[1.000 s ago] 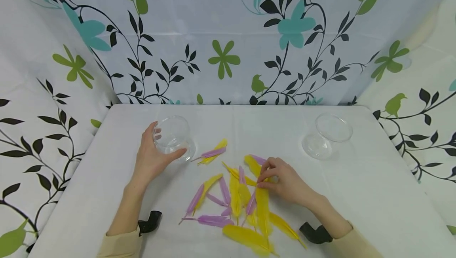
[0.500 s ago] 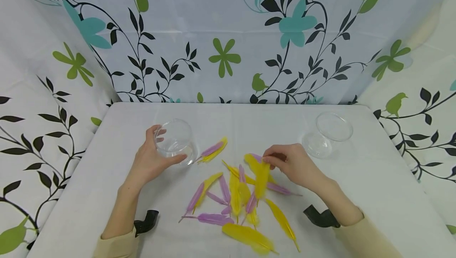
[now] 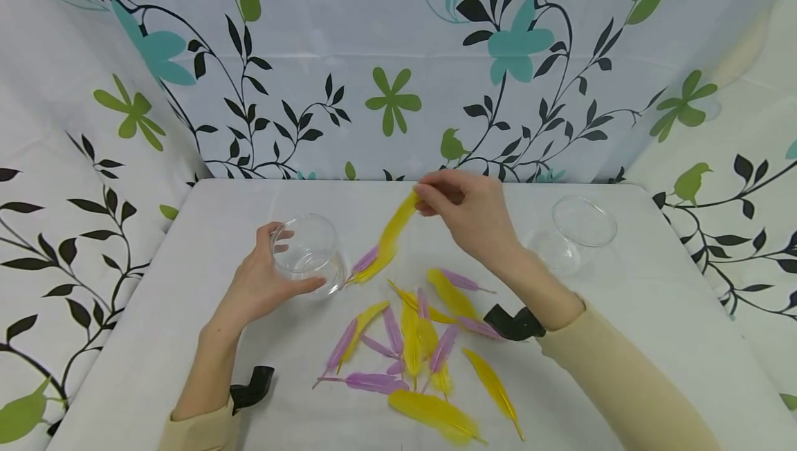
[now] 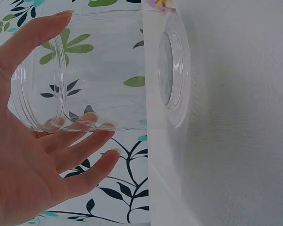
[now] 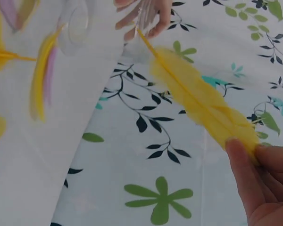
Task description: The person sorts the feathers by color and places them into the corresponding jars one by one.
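My left hand [image 3: 258,281] curls round the side of a clear cup [image 4: 104,66], which stands on the table at the left. In the left wrist view its thumb lies on one side and the fingers on the other. My right hand [image 3: 471,212] pinches a yellow feather [image 5: 193,92] by its vane end, the bare quill pointing at the cup. This feather hangs raised over a purple feather [image 3: 366,260] that lies beside the cup with a yellow one. Yellow and purple feathers [image 3: 411,344] lie scattered in the middle of the table, between both forearms.
Another clear cup [image 3: 557,257] stands at the back right, partly behind the right wrist. Each wrist carries a black mount [image 3: 252,387]. A patterned curtain [image 3: 436,57] rises behind the white table [image 3: 623,340].
My right hand has lifted the yellow feather off the scattered feathers and carried it up and left, towards the cup. The left hand has stayed at the cup, which has shifted slightly.
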A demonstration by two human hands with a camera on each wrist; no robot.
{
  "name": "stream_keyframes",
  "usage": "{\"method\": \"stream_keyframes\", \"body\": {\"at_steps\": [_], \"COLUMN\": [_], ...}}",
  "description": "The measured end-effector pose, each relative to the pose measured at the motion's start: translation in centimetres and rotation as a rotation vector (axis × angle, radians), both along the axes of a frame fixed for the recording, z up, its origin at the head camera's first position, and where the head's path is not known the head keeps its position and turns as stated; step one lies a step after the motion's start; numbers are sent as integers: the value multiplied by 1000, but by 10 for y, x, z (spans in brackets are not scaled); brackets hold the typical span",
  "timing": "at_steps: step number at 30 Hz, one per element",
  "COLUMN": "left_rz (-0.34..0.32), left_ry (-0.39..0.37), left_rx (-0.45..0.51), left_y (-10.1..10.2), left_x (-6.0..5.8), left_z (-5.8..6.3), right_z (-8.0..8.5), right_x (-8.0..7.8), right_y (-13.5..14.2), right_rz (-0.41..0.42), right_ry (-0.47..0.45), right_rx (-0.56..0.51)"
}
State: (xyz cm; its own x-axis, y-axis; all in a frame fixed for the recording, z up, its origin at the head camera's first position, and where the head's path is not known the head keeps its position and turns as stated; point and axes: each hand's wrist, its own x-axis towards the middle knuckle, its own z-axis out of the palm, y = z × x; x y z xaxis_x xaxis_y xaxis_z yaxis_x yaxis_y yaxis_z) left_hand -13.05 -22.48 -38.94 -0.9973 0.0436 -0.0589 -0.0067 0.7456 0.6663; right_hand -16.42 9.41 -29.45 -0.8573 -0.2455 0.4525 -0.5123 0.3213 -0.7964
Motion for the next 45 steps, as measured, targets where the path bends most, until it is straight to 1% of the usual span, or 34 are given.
{"method": "stream_keyframes", "body": {"at_steps": [3,5,8,10,13,17,20,22,24,28,31,36,40,45], "left_rz": [-3,-4,-2,-2,-1,-4,-12,-17,-21,-21,-20,-20,-17,-9], "left_ry": [-5,-14,-30,-36,-35,-31,-27,-20,-13,-6,-9,-21,-32,-35], "left_rx": [2,9,17,20,18,10,9,9,7,7,5,5,4,-5], "left_y": [-1,-1,-1,0,0,1,1,1,1,0,0,0,1,0], "left_x": [1,1,1,1,1,1,0,0,0,0,0,1,0,0], "left_z": [0,1,1,1,2,2,1,2,2,2,2,2,1,0], "right_z": [7,8,5,-1,-14,-35,-50,-58,-63,-68,-68,-65,-60,-55], "right_x": [-7,-11,-15,-17,-16,-14,-13,-13,-12,-11,-9,-9,-9,-8], "right_y": [-23,-38,-59,-72,-90,-107,-113,-116,-118,-118,-117,-106,-85,-41], "right_rz": [32,54,76,83,86,104,113,113,117,141,149,129,109,46], "right_ry": [46,74,120,147,168,158,142,149,150,137,115,108,91,66], "right_rx": [-93,-130,-121,-66,69,226,291,336,376,438,461,462,409,329]}}
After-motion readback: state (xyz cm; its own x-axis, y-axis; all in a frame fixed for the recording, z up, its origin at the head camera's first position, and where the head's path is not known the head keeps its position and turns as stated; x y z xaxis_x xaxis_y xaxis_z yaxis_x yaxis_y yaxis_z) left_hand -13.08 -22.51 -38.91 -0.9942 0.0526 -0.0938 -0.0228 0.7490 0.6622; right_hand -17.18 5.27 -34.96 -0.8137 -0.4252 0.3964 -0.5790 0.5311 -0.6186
